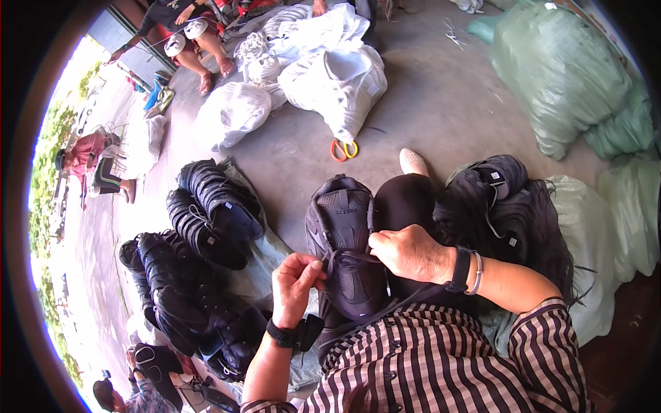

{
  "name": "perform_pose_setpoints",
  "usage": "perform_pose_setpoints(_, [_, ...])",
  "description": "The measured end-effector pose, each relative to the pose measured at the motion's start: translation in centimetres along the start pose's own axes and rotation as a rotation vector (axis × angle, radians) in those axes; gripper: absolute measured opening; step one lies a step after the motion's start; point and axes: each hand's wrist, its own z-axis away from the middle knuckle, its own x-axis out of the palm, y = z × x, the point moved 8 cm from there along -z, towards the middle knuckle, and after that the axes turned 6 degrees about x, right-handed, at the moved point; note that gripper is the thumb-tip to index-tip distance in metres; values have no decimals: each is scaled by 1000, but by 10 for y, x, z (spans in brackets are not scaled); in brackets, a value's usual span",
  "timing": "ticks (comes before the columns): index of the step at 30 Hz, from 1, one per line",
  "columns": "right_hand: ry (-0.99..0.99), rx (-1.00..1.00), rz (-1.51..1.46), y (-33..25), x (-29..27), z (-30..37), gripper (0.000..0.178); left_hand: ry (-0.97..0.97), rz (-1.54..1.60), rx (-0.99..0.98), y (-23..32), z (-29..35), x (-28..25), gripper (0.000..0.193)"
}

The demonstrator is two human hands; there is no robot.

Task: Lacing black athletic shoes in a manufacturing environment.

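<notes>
A black sneaker [343,213] rests on my lap, its heel end pointing away from me and its toe toward my body. Dark shoelaces [351,256] cross over its front. At the shoe's left edge, my left hand [295,283] is closed, thumb and forefinger pinching a lace. My right hand [414,253] is closed too, gripping a lace on the right side of the shoe. The lace ends inside the fingers are mostly hidden.
Rows of black shoes [206,289] lie at my left, and more black shoes [492,199] at my right. Scissors [344,150] with orange and yellow handles lie on the floor ahead, near white sacks [337,82]. Green sacks [558,76] stand far right. Other people sit at the left.
</notes>
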Motion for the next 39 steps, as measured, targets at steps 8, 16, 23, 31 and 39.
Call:
perform_pose_setpoints(8, [-189,334,-357,26,-1,-5,11,45,-113,-22,-3,-3,5,16])
perform_pose_setpoints(16, [-162,323,-389,29,1,0,9,92,-90,-72,-3,-6,4,18])
perform_pose_setpoints(23, [-87,222,-291,27,-3,-4,10,159,-772,329,39,-16,18,16])
perform_pose_setpoints(31, [36,-348,475,-33,-26,-20,7,-266,-1340,951,110,-18,60,21])
perform_pose_setpoints(39, [-290,-323,338,-20,-1,-25,11,-942,-1655,1039,81,-36,88,21])
